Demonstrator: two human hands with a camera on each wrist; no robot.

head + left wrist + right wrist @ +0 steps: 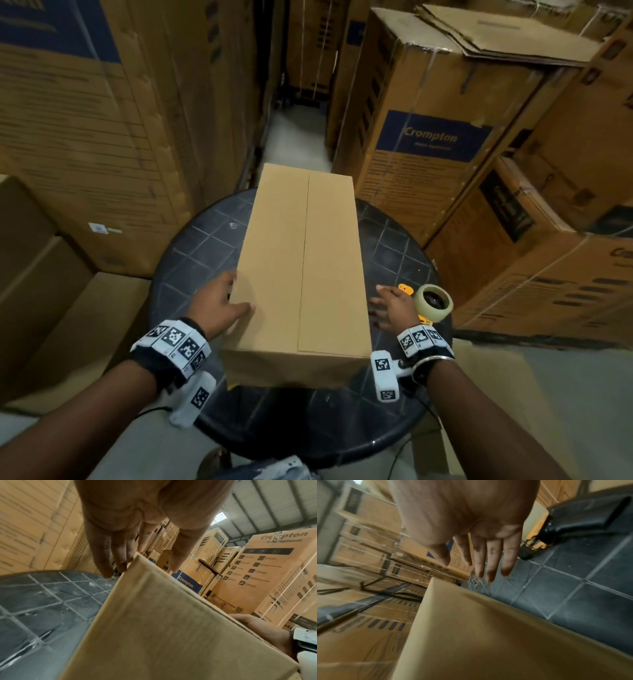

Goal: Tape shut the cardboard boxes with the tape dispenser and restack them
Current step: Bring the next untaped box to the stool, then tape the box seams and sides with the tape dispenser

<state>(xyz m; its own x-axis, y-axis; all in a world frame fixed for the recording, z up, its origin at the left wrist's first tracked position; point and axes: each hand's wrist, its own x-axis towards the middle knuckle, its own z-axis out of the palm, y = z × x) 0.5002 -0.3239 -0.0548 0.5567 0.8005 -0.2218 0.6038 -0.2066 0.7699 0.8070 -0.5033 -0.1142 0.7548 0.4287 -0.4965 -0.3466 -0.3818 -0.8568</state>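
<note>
A long plain cardboard box (301, 267) lies on the round dark tiled table (195, 253), its top flaps folded closed with a bare seam down the middle. My left hand (222, 305) is at the box's near left edge, thumb on the top, straight fingers down the side (109, 555). My right hand (390, 308) hovers open just off the box's right side, fingers straight (489, 555), holding nothing. The yellow tape dispenser (428, 303) with its clear tape roll lies on the table right beside the right hand, also seen in the right wrist view (537, 534).
Tall printed cartons (421, 137) crowd the right and back; more big cartons (85, 113) stand on the left. Plain boxes (44, 291) sit low at the left. A narrow aisle of grey floor (294, 137) runs beyond the table.
</note>
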